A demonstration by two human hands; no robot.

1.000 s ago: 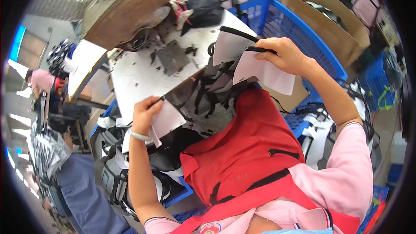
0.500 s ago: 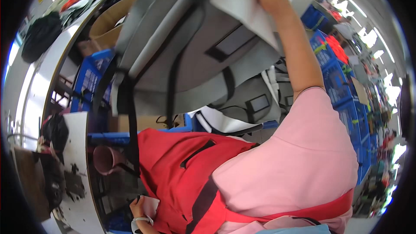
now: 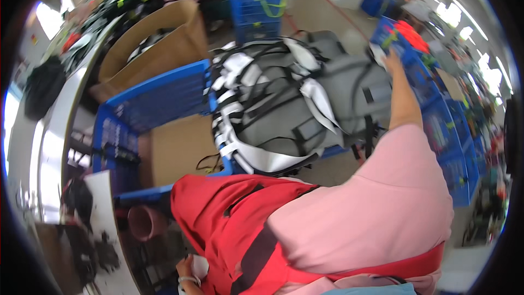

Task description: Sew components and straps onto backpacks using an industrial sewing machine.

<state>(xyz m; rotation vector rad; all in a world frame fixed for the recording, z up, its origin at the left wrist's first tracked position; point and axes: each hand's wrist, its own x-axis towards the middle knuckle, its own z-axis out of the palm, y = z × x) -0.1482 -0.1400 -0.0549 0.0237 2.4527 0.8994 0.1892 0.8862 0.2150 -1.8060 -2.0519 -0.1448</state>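
Observation:
My right hand [image 3: 392,63] reaches far out to the right, its fingers closed at a small white piece [image 3: 377,54] by the edge of the grey panels. I cannot tell whether that piece belongs to the panel. The grey fabric panels [image 3: 349,84], with black straps, dark-framed patches and white strips, lie in a heap in front of me. White and black striped edges [image 3: 229,104] hang over the heap's left side. Low beside my red apron [image 3: 229,207], my left hand [image 3: 186,267] is closed on a small white object [image 3: 200,266] whose kind I cannot make out.
Left of the heap stands a blue crate [image 3: 158,94] with cardboard on its bottom and a dark cord inside. Behind it is a large cardboard box [image 3: 188,27]. More blue crates [image 3: 456,147] line the right. A pink bin [image 3: 146,223] stands beside a white tabletop [image 3: 106,207].
The grey panel that my right hand held up has come down onto the heap, away to the right. My right arm has lowered and stretched outward. The left hand still holds its white object.

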